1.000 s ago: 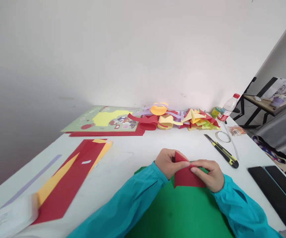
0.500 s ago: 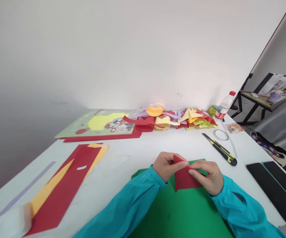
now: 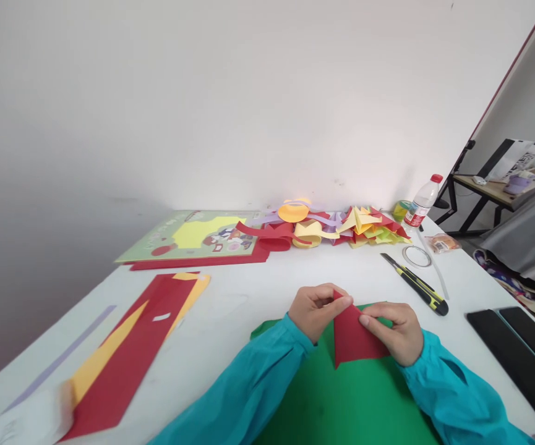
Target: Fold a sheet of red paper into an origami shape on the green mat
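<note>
A small folded piece of red paper [image 3: 357, 340] is held up over a green sheet [image 3: 327, 402] on the table. My left hand [image 3: 319, 310] pinches its upper left corner between thumb and fingers. Along its upper right edge, my right hand [image 3: 394, 330] grips the same paper, thumb in front and fingers behind. The part of the paper behind the right hand is hidden. Both my forearms, in turquoise sleeves, lie across the green sheet's sides.
A utility knife [image 3: 415, 284], a tape roll [image 3: 417, 256] and a black case [image 3: 517, 364] lie to the right. Folded paper shapes [image 3: 308, 233] and a plastic bottle [image 3: 422, 203] stand by the wall. Red paper strips [image 3: 132, 346] and a white object [image 3: 30, 414] are at left.
My right hand has slid a little along the red paper's edge, away from my left hand, so the gap between them is wider. The view has shifted slightly.
</note>
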Available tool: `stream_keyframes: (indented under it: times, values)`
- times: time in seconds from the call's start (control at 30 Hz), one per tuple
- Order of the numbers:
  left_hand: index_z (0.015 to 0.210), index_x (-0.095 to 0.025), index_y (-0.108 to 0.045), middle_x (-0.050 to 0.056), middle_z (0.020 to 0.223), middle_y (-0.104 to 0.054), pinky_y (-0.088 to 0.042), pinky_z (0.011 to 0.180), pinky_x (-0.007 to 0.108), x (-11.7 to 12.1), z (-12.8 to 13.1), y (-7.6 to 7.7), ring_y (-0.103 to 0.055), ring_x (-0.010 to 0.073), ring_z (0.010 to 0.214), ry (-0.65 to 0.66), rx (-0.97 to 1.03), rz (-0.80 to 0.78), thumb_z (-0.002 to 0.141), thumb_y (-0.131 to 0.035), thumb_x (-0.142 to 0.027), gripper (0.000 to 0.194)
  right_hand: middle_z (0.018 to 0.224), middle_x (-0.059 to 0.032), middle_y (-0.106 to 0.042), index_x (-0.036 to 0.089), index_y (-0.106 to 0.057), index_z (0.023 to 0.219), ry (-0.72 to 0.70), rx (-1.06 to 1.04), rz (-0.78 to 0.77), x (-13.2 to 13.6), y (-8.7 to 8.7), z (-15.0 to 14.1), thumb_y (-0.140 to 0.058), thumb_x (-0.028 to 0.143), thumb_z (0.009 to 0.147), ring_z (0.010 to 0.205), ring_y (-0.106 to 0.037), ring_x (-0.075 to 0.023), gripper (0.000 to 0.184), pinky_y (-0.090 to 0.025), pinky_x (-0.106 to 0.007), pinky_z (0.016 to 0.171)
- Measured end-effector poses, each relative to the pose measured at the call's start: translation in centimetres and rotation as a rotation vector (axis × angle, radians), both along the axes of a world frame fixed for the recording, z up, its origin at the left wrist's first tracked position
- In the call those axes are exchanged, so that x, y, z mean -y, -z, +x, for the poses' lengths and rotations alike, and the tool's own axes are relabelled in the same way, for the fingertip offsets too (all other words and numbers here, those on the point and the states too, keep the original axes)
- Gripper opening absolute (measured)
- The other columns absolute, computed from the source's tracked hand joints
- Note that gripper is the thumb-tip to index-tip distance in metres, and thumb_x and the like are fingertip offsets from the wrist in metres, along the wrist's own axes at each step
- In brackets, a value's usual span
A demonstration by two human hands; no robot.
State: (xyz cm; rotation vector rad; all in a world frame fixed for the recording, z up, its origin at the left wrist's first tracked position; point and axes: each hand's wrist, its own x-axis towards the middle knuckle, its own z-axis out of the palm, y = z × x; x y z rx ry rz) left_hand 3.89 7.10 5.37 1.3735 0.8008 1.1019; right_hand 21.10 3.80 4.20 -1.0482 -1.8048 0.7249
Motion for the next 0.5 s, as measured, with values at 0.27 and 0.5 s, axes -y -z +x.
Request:
stream_keyframes:
  times: [0.27, 0.5]
  values:
    - [0.053, -0.012, -0.066, 0.004, 0.059, -0.058, -0.039, 0.054, 0.025, -0.1, -0.11, 0.47, -0.051, 0.0129, 0.056, 0.003, -0.071, 0.011, 0.065, -0.066, -0.035, 0.026, 0.063, -0.0037, -0.065, 0.014, -0.065, 0.071, -0.113, 0.034, -0.036, -0.15, -0.04, -0.23, -0.054, 0.028, 0.081, 0.055, -0.055, -0.0112, 0.02, -0.043, -0.022, 0.054]
    - [0.055, -0.011, -0.067, 0.004, 0.059, -0.056, -0.036, 0.043, 0.022, 0.03, 0.1, 0.47, -0.047, 0.0096, 0.048, 0.026, -0.038, -0.115, 0.068, -0.059, -0.052, 0.044, 0.062, -0.0031, -0.065, 0.013, -0.067, 0.067, -0.163, -0.013, -0.067, -0.14, -0.1, -0.24, -0.055, 0.025, 0.081, 0.054, -0.055, -0.0094, 0.021, -0.042, -0.02, 0.053]
